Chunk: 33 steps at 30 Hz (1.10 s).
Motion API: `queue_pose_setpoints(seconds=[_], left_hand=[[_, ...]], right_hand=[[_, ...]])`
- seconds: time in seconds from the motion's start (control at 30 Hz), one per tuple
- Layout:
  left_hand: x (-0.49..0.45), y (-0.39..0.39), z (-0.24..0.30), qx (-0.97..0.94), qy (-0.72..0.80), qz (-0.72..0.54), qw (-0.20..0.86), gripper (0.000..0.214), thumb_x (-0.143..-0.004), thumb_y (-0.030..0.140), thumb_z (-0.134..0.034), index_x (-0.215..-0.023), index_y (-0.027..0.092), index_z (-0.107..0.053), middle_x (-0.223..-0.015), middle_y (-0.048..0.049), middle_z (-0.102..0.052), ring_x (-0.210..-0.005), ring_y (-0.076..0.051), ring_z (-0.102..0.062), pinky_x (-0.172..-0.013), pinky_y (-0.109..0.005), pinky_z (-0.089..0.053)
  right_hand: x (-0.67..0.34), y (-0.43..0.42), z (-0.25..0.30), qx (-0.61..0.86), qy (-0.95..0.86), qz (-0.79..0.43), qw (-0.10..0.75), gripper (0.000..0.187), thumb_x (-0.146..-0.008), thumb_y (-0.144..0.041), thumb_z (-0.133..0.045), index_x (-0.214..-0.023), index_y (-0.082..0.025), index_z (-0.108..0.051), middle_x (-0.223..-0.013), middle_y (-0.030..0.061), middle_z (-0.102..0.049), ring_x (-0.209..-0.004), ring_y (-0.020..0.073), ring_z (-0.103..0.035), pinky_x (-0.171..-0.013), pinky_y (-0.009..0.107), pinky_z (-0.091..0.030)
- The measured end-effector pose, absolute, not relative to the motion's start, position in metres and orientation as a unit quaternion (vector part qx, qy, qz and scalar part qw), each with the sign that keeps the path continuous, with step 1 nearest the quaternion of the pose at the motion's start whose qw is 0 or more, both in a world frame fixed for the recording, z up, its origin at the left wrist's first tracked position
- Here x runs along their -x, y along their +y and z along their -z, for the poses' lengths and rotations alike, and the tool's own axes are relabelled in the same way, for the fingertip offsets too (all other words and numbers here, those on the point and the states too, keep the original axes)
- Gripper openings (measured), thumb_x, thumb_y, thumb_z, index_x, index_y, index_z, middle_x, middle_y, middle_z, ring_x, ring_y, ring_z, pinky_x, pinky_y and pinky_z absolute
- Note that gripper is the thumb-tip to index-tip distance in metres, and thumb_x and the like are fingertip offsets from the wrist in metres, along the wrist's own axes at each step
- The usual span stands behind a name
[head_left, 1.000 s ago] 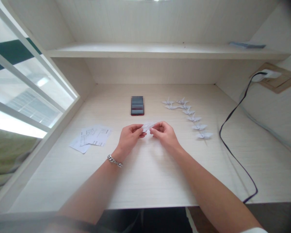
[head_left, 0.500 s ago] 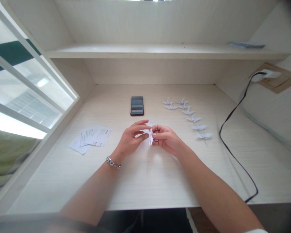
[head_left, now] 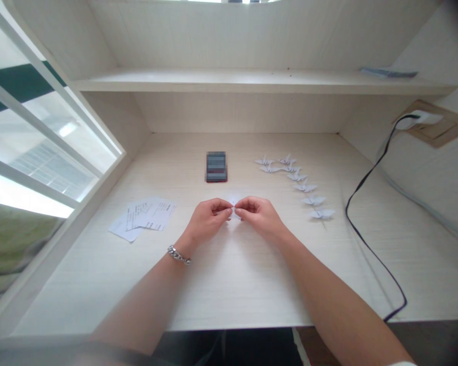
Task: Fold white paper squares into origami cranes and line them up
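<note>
Two hands (head_left: pixel 260 216) pinching paper (head_left: pixel 234 215), desk edge (head_left: pixel 236 327) distant

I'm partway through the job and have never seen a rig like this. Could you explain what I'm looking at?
No machine here: these are a person's bare hands, seen by a head-worn camera looking forward and down. The left hand and right hand meet fingertip to fingertip, pinching a small white paper, mostly hidden. On the pale desk, printed slips overlap at left, a dark phone-like object lies beyond the hands, and folded paper cranes stand at right.
</note>
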<state>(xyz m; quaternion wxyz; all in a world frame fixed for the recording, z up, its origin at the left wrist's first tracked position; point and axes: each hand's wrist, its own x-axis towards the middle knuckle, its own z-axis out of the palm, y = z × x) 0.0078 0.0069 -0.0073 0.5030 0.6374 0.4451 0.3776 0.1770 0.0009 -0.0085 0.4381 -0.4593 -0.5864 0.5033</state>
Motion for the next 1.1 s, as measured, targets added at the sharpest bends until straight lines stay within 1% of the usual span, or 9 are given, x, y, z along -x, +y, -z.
queue_pose_setpoints(seconds=[0.07, 0.17, 0.3, 0.4, 0.6, 0.8, 0.9, 1.0, 1.1], left_hand=[[-0.008, 0.007, 0.007, -0.631, 0.449, -0.377, 0.508, 0.024, -0.073, 0.033, -0.059, -0.086, 0.014, -0.065, -0.083, -0.0066, -0.066, -0.074, -0.016, -0.062, -0.068, -0.030, -0.053], [-0.008, 0.007, 0.007, -0.619, 0.452, -0.383, 0.516, 0.026, -0.071, 0.033, -0.062, -0.087, 0.014, -0.064, -0.085, -0.0074, -0.066, -0.072, -0.016, -0.062, -0.068, -0.030, -0.053], [-0.009, 0.007, 0.009, -0.599, 0.447, -0.403, 0.528, 0.025, -0.069, 0.033, -0.063, -0.084, 0.012, -0.064, -0.079, -0.0070, -0.067, -0.067, -0.016, -0.063, -0.065, -0.029, -0.053], [-0.009, 0.006, 0.008, -0.599, 0.437, -0.408, 0.533, 0.023, -0.069, 0.032, -0.064, -0.082, 0.013, -0.064, -0.077, -0.0066, -0.067, -0.066, -0.015, -0.063, -0.063, -0.029, -0.053], [-0.010, 0.005, 0.002, -0.588, 0.410, -0.407, 0.566, 0.018, -0.068, 0.027, -0.064, -0.079, 0.013, -0.064, -0.075, -0.0058, -0.066, -0.068, -0.016, -0.063, -0.064, -0.030, -0.053], [-0.010, 0.004, 0.000, -0.577, 0.399, -0.423, 0.574, 0.009, -0.068, 0.020, -0.063, -0.074, 0.014, -0.064, -0.070, -0.0023, -0.064, -0.062, -0.012, -0.060, -0.060, -0.026, -0.051], [-0.010, 0.004, -0.001, -0.567, 0.396, -0.433, 0.578, 0.007, -0.068, 0.018, -0.062, -0.073, 0.014, -0.064, -0.069, -0.0015, -0.063, -0.061, -0.011, -0.059, -0.059, -0.025, -0.050], [-0.010, 0.003, -0.002, -0.555, 0.394, -0.447, 0.580, 0.007, -0.068, 0.019, -0.061, -0.073, 0.015, -0.064, -0.069, -0.0011, -0.063, -0.062, -0.011, -0.059, -0.059, -0.025, -0.051], [-0.011, 0.003, -0.001, -0.561, 0.398, -0.458, 0.563, 0.007, -0.068, 0.019, -0.061, -0.072, 0.015, -0.063, -0.068, -0.0010, -0.062, -0.061, -0.012, -0.059, -0.060, -0.026, -0.051]], right_hand=[[-0.175, 0.000, 0.010, 0.470, -0.580, -0.500, 0.439, 0.017, -0.069, -0.030, -0.064, -0.077, -0.016, -0.063, -0.068, 0.0019, -0.062, -0.060, 0.0124, -0.055, -0.058, 0.026, -0.045], [-0.174, 0.001, 0.012, 0.471, -0.569, -0.502, 0.451, 0.017, -0.069, -0.030, -0.064, -0.078, -0.015, -0.062, -0.069, 0.0021, -0.062, -0.059, 0.0125, -0.055, -0.057, 0.026, -0.045], [-0.175, 0.001, 0.013, 0.455, -0.573, -0.518, 0.444, 0.022, -0.068, -0.031, -0.065, -0.082, -0.015, -0.062, -0.073, 0.0037, -0.063, -0.064, 0.0138, -0.057, -0.060, 0.027, -0.047], [-0.175, -0.001, 0.011, 0.458, -0.579, -0.512, 0.439, 0.019, -0.069, -0.030, -0.064, -0.080, -0.015, -0.064, -0.074, 0.0042, -0.064, -0.066, 0.0142, -0.057, -0.061, 0.027, -0.046], [-0.174, -0.004, 0.006, 0.454, -0.547, -0.540, 0.451, 0.014, -0.064, -0.025, -0.066, -0.073, -0.015, -0.066, -0.061, 0.0010, -0.062, -0.055, 0.0126, -0.056, -0.053, 0.026, -0.045], [-0.172, -0.004, 0.002, 0.439, -0.495, -0.582, 0.472, 0.008, -0.060, -0.019, -0.068, -0.067, -0.016, -0.067, -0.053, -0.0015, -0.061, -0.047, 0.0099, -0.054, -0.048, 0.024, -0.044], [-0.169, -0.006, 0.001, 0.427, -0.479, -0.592, 0.488, 0.007, -0.059, -0.018, -0.069, -0.066, -0.017, -0.068, -0.051, -0.0021, -0.060, -0.046, 0.0097, -0.054, -0.047, 0.023, -0.043], [-0.168, -0.006, 0.001, 0.421, -0.473, -0.590, 0.501, 0.008, -0.059, -0.019, -0.070, -0.066, -0.017, -0.068, -0.052, -0.0020, -0.060, -0.046, 0.0098, -0.054, -0.047, 0.023, -0.044], [-0.169, -0.006, 0.001, 0.418, -0.480, -0.589, 0.499, 0.012, -0.060, -0.023, -0.071, -0.070, -0.018, -0.068, -0.058, -0.0007, -0.063, -0.050, 0.0105, -0.055, -0.051, 0.025, -0.046]])
